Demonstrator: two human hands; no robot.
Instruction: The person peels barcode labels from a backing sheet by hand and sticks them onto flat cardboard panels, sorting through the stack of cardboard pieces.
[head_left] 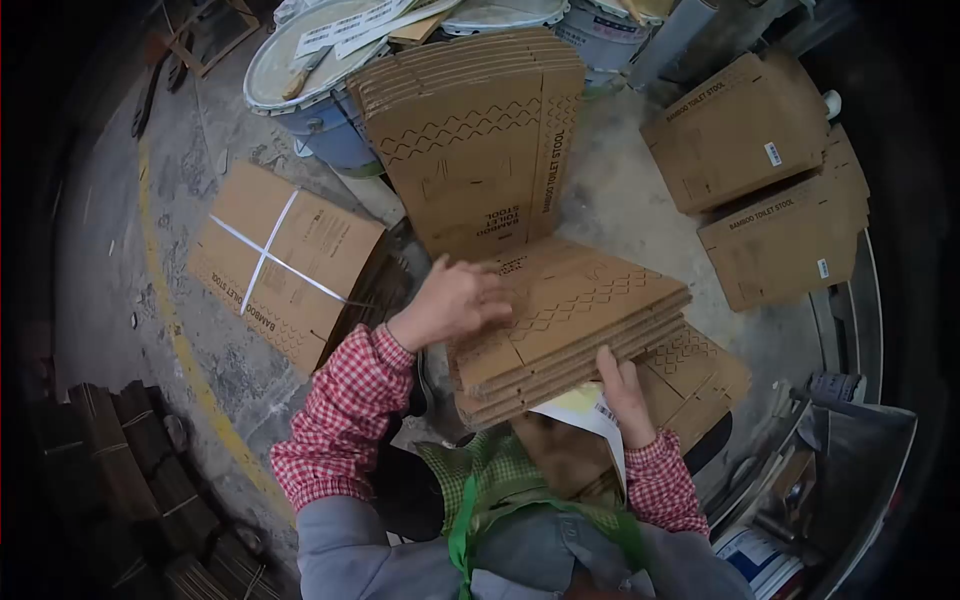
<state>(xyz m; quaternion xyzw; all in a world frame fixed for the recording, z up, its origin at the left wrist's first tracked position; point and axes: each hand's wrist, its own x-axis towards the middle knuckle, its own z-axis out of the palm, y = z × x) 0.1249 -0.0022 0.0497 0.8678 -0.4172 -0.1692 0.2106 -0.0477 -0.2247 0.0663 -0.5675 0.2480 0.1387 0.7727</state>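
Note:
A stack of flat cardboard cartons leans across in front of me, its layered edges facing me. My left hand is over the top carton, fingers apart and slightly blurred; whether they touch it I cannot tell. At the stack's lower edge is my right hand, its thumb up against the layers. A white and yellow label sheet with a barcode lies in that hand, partly hidden under the stack. Behind stands a tall stack of cartons printed "BAMBOO TOILET STOOL". Another flat carton lies below, at the right.
A strapped carton bundle rests on the floor at left. Two carton piles with barcode labels lie at right. Paint drums line the back. Dark strapped bundles are lower left; a grey bin is lower right.

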